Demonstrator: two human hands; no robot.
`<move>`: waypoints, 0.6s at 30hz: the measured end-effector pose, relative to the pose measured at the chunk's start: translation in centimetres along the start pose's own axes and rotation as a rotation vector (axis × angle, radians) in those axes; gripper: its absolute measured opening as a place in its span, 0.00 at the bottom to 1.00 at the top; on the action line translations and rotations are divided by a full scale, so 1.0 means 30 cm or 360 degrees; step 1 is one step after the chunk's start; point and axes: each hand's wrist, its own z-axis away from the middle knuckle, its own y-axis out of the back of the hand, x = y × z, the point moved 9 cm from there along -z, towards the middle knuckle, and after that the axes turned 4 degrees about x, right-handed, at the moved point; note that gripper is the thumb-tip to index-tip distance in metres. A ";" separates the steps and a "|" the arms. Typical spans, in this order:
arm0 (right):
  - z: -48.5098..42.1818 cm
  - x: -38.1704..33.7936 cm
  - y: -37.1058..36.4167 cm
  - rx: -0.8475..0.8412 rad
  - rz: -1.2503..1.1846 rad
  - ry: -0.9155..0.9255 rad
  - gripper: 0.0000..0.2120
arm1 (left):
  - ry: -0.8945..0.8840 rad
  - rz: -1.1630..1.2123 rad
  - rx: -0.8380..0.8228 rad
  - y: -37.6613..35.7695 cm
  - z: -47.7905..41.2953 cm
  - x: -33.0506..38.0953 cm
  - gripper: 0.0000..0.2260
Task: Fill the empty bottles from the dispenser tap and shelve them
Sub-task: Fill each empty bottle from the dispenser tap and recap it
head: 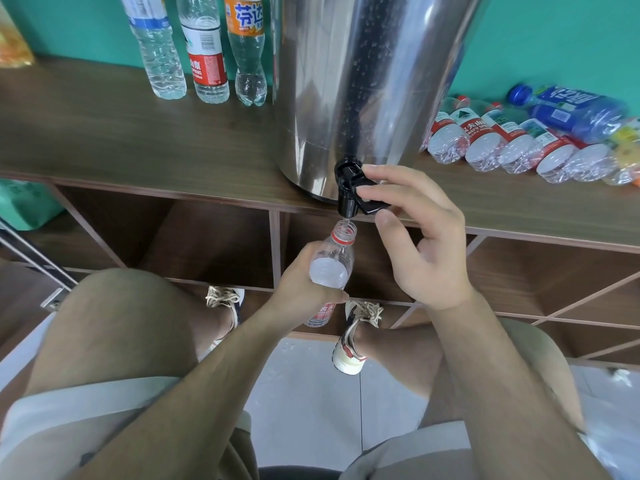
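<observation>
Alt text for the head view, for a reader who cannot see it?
The left hand holds a bottle under the black tap of a steel dispenser while the right hand pinches its lever. Three bottles stand left of it; empties lie right.

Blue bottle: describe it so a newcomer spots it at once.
Start at the steel dispenser on the wooden counter. Right of it bottles lie in a row on their sides; the blue bottle lies behind them, nearer the green wall. It alone has a blue cap and label; the row's labels are mostly red.
</observation>
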 end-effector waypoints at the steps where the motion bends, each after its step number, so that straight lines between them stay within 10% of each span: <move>1: 0.000 0.000 0.000 -0.0008 0.0001 0.0007 0.15 | 0.0001 0.0000 0.0003 0.000 0.000 0.001 0.38; 18: -0.001 -0.001 0.000 -0.0004 -0.0001 0.0027 0.21 | -0.0010 -0.0047 0.0014 -0.002 -0.004 0.006 0.37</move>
